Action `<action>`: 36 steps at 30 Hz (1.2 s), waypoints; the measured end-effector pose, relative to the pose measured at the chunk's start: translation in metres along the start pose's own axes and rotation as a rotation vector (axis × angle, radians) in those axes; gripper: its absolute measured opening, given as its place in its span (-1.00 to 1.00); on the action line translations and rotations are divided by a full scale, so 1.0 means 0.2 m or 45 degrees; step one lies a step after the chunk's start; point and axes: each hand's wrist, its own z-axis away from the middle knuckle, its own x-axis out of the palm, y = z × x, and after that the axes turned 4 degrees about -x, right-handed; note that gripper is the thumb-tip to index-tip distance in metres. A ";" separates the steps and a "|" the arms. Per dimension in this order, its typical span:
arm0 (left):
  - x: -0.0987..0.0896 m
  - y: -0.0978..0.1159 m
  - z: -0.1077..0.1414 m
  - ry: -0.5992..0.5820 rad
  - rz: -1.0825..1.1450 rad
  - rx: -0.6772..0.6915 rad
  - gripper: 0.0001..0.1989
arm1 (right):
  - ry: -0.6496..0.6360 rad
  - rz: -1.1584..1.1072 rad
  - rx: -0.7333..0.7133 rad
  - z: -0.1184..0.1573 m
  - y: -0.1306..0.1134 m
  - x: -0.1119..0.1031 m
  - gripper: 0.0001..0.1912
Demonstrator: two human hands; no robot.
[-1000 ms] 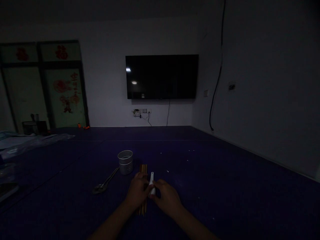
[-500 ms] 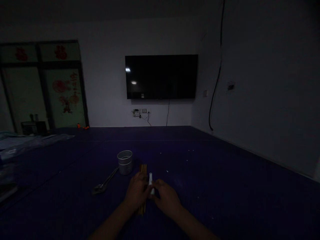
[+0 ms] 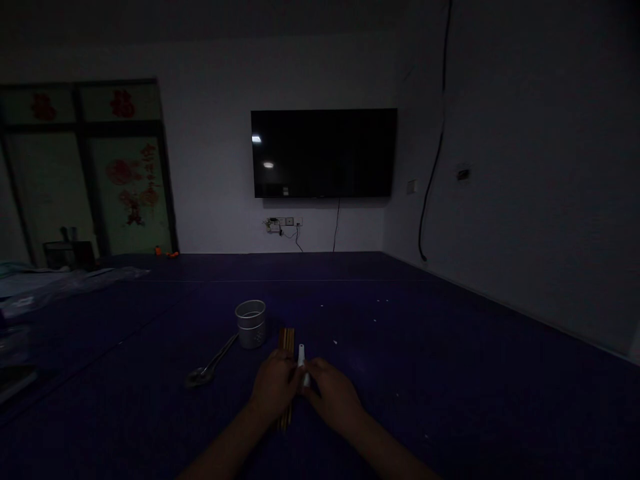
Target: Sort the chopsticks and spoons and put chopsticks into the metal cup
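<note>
A slim white piece with a small hole at its far end, like a soup spoon's handle (image 3: 301,353), points away from me between my hands; its near part is hidden by my fingers. Pinched against its right side are the fingers of my right hand (image 3: 333,393). My left hand (image 3: 273,387) rests over a row of several wooden chopsticks (image 3: 287,339), its thumb and fingertips closed at the white handle's left side. A grey metal cup (image 3: 251,327) stands upright beyond my left hand. Left of it lie metal spoons (image 3: 205,375), their handles towards the cup.
Small white scraps (image 3: 335,342) dot the dark blue surface (image 3: 450,347) on the right. Clear plastic wrapping (image 3: 75,283) lies far left, with a dark-edged object (image 3: 17,383) nearer. A television (image 3: 324,153) hangs on the wall ahead.
Both hands stay almost where they were, around the white handle. The cup, chopsticks and metal spoons keep their places; the view shifts very slightly.
</note>
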 end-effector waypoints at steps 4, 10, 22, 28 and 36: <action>-0.01 0.02 0.01 0.051 0.020 -0.033 -0.56 | -0.011 -0.003 0.007 0.00 0.00 0.00 -0.64; -0.01 0.03 0.01 0.062 -0.001 -0.084 -0.53 | 0.003 -0.004 -0.003 0.00 -0.01 -0.01 -0.68; 0.00 0.04 0.01 0.078 -0.047 -0.192 -0.53 | 0.004 0.002 -0.012 0.00 -0.01 -0.01 -0.66; 0.00 0.04 0.01 0.091 -0.011 -0.159 -0.52 | -0.008 0.036 -0.008 0.00 -0.02 -0.01 -0.66; 0.00 0.03 0.00 0.067 0.028 -0.141 -0.49 | 0.008 0.061 0.003 0.00 -0.03 -0.02 -0.68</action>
